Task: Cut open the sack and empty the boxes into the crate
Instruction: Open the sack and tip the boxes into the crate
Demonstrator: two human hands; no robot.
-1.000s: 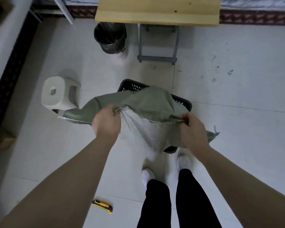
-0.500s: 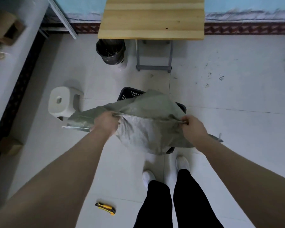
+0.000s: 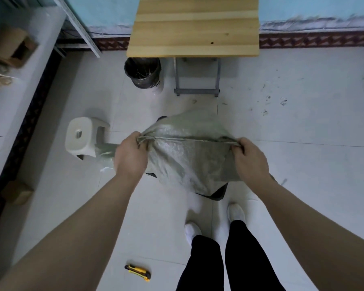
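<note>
A grey-green woven sack (image 3: 187, 156) hangs in front of me, stretched between both hands over a black crate (image 3: 218, 193). My left hand (image 3: 130, 156) grips the sack's left corner and my right hand (image 3: 250, 160) grips its right corner, with a taut seam running between them. The sack covers almost all of the crate; only a dark sliver of rim shows below it and at the far left corner. No boxes are visible. A yellow and black utility knife (image 3: 137, 272) lies on the floor by my left foot.
A white plastic stool (image 3: 82, 138) stands left of the sack. Farther off are a black-lined bin (image 3: 143, 72) and a wooden table (image 3: 193, 26) on a grey metal frame. A ledge with cardboard boxes (image 3: 11, 49) runs along the left wall. My feet (image 3: 213, 223) are just behind the crate.
Both hands have lifted the sack higher and pulled its upper edge taut and level. The sack hangs bunched between them and hides more of the crate. My head has tilted up.
</note>
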